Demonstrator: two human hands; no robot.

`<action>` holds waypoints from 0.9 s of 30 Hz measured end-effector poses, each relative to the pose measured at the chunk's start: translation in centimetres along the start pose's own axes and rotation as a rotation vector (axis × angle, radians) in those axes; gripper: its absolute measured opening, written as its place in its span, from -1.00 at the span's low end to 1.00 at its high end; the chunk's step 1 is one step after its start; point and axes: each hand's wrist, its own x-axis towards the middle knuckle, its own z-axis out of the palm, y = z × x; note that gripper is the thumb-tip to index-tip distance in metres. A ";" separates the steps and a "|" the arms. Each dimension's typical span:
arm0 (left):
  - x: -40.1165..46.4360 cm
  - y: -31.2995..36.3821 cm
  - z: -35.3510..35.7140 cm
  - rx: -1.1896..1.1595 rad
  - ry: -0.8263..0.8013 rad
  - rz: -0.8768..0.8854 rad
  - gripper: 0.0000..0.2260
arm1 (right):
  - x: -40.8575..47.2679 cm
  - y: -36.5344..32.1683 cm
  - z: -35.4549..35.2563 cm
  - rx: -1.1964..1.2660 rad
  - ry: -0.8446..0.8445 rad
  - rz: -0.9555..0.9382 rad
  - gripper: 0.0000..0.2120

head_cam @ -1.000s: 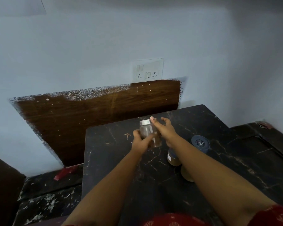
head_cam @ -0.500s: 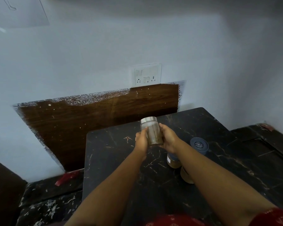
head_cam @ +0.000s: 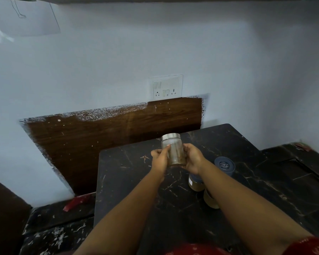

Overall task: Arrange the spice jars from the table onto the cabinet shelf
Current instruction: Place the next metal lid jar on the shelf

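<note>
Head view: a clear spice jar (head_cam: pixel 173 151) with a steel lid is held upright between both hands, lifted off the black marble table (head_cam: pixel 129 181). The left hand (head_cam: pixel 160 159) is wrapped on the jar's left side, fingers curled against the glass; the right hand (head_cam: pixel 192 159) is clamped on its right side and base. A second ago the right hand was seen at the lid with the jar tilted and the lid white-looking in blur; half a second ago the jar was already gripped by both hands at the body. Now the jar is raised slightly higher and the view is tipped upward, more wall and a socket plate (head_cam: pixel 165 86) being shown. This is judged as lid checked, carry toward the shelf started. The cabinet shelf is not clearly in view; only a dark edge is seen along the top. Three jars are left on the table: a dark-lidded jar (head_cam: pixel 224 165), a brown-filled jar (head_cam: pixel 196 183) under the right wrist, another brown-filled jar (head_cam: pixel 211 200) beside the forearm. Task judged early.
</note>
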 end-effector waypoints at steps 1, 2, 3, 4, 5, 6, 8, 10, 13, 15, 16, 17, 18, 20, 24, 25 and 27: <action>-0.1 0.0 0.0 0.003 0.002 0.004 -0.64 | -0.1 0.0 0.0 -0.007 0.006 -0.002 -0.61; -0.1 0.0 0.0 0.007 0.007 0.008 -0.63 | -0.1 -0.1 -0.1 -0.009 0.011 -0.002 -0.62; -0.1 0.1 -0.1 0.016 0.010 0.011 -0.63 | -0.2 -0.1 -0.1 -0.015 0.019 -0.002 -0.63; -0.2 0.1 -0.2 0.025 0.010 0.016 -0.63 | -0.3 0.0 -0.1 -0.019 0.027 -0.001 -0.64; -0.2 0.1 -0.3 0.034 0.010 0.023 -0.63 | -0.4 0.0 -0.1 -0.031 0.038 -0.002 -0.66; -0.4 0.2 -0.3 0.037 0.010 0.033 -0.61 | -0.6 0.0 0.0 -0.045 0.046 -0.008 -0.67; -0.2 -0.1 -0.5 0.091 0.009 0.067 -0.51 | -0.7 0.0 0.0 -0.091 0.063 -0.032 -0.70; -0.4 -0.2 -0.5 0.189 0.026 0.101 -0.45 | -0.8 0.1 -0.1 -0.141 0.067 -0.045 -0.70; 0.1 -0.5 -0.8 0.212 0.023 0.095 -0.39 | -1.1 0.1 -0.1 -0.169 0.070 -0.054 -0.71; 0.2 -0.5 -0.7 0.163 0.011 0.039 -0.30 | -1.3 0.0 -0.2 -0.140 0.073 -0.045 -0.72; 0.1 -0.4 -0.7 0.128 0.011 -0.003 -0.28 | -1.3 0.0 -0.2 -0.112 0.067 -0.034 -0.72; 0.1 -0.5 -0.6 0.091 0.017 -0.032 -0.30 | -1.3 0.0 -0.2 -0.084 0.057 -0.021 -0.71; 0.3 -0.5 -0.6 0.064 0.026 -0.040 -0.34 | -1.2 0.0 -0.3 -0.056 0.043 -0.009 -0.69; 0.2 -0.4 -0.5 0.023 0.033 -0.043 -0.44 | -1.2 -0.3 0.0 -0.008 -0.010 0.007 -0.67; 0.0 -0.2 -0.3 -0.050 -0.025 -0.095 -0.48 | -1.3 -0.5 0.3 0.028 -0.105 0.032 -0.68; -0.1 -0.2 -0.2 -0.052 -0.033 -0.092 -0.49 | -1.3 -0.5 0.3 0.019 -0.115 0.034 -0.68; 0.0 -0.2 -0.3 -0.058 -0.037 -0.084 -0.50 | -1.2 -0.3 0.4 -0.015 -0.132 0.033 -0.69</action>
